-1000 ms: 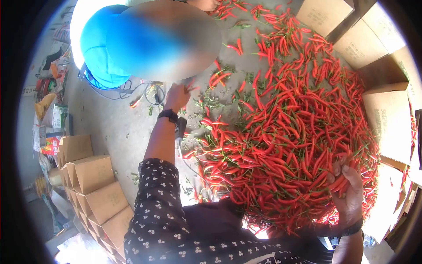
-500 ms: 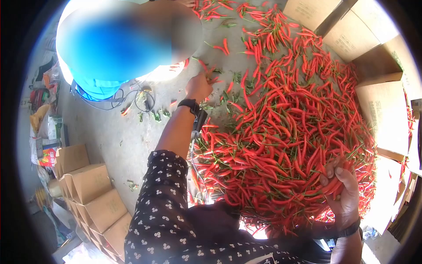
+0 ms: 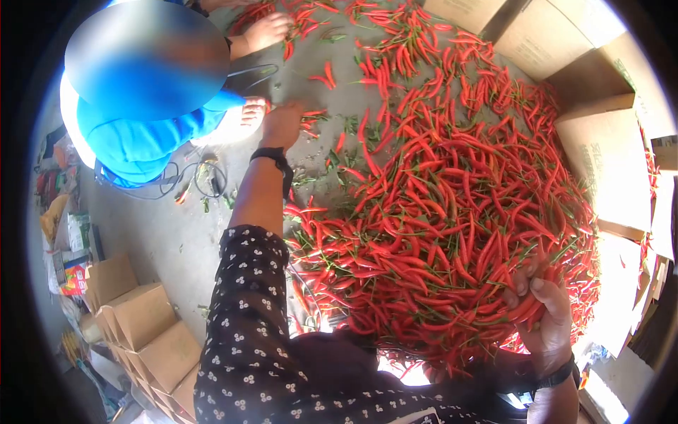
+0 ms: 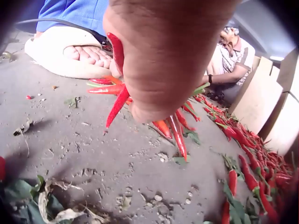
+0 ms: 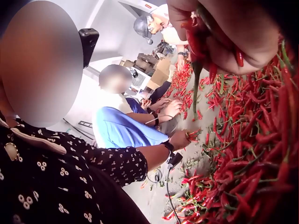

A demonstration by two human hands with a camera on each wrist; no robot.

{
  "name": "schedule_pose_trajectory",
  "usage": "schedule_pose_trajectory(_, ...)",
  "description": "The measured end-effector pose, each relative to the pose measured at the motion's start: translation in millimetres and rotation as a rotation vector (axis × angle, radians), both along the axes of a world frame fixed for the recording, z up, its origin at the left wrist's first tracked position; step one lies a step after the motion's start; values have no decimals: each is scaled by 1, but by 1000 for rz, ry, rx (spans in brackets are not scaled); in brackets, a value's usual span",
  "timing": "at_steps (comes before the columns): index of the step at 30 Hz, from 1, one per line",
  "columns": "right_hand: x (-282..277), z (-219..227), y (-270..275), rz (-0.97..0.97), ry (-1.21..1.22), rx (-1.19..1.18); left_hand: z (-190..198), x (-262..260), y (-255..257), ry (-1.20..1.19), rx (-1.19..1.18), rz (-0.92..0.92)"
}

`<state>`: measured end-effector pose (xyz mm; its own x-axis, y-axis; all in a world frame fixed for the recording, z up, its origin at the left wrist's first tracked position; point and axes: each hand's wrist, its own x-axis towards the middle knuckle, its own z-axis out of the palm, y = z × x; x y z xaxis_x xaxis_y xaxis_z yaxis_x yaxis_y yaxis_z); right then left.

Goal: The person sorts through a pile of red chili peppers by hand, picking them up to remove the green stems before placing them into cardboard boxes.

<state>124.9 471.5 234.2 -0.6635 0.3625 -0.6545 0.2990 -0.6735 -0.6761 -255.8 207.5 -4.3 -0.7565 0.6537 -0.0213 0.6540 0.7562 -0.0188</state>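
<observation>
My left hand (image 3: 283, 127) reaches to the floor beside another person's foot; in the left wrist view the hand (image 4: 163, 60) has red chilies (image 4: 117, 108) sticking out from its curled fingers, over more chilies on the floor. My right hand (image 3: 549, 311), at the lower right of the head view, holds several red chilies (image 3: 526, 309) at the edge of the big chili pile (image 3: 452, 219). The right wrist view shows that hand (image 5: 243, 37) with its fingers curled round chilies and a green stem (image 5: 196, 86) hanging down.
A person in blue (image 3: 134, 141) crouches at the upper left, one hand (image 3: 268, 30) among chilies. Cardboard boxes (image 3: 600, 148) line the right side and others (image 3: 152, 311) stand lower left. A cable (image 3: 224, 180) and leaf scraps (image 3: 351, 126) lie on the floor.
My left hand has moved left from the leaf scraps toward the person's foot. The person in blue has shifted left in view, showing a hand and a foot. My right hand still holds chilies.
</observation>
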Motion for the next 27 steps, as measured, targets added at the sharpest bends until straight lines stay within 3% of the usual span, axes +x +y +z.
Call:
schedule_pose_trajectory(4, 2, -3, 3, -10, 12, 6, 3, 4, 8, 16, 33, 177)
schedule_pose_trajectory(6, 0, -7, 5, 8, 32, -16, 12, 13, 25, -311, 210, 442)
schedule_pose_trajectory(8, -4, -9, 7, 43, 48, -23, 16, 31, 56, -556, 550, 469)
schedule_pose_trajectory(10, -10, -11, 8, 82, 70, -25, 16, 50, 91, -701, 684, 273)
schedule_pose_trajectory(12, -13, -13, 8, 62, 79, -82, 33, 74, 129, -774, 552, 134)
schedule_pose_trajectory(14, -11, -15, 11, 76, 96, -94, 34, 92, 160, -660, 407, -81)
schedule_pose_trajectory(15, -10, -15, 13, 92, 108, -108, 33, 95, 169, -660, 406, -90)
schedule_pose_trajectory(17, -5, -12, 15, 72, 99, -111, 29, 101, 187, -435, 375, -369)
schedule_pose_trajectory(21, 4, -10, 21, 42, 100, -146, 28, 98, 222, -548, 295, -482)
schedule_pose_trajectory(23, 6, -10, 25, 34, 113, -153, 33, 101, 240, -546, 55, -428)
schedule_pose_trajectory(27, 8, -14, 30, 27, 117, -170, 42, 106, 251, -517, -152, -386)
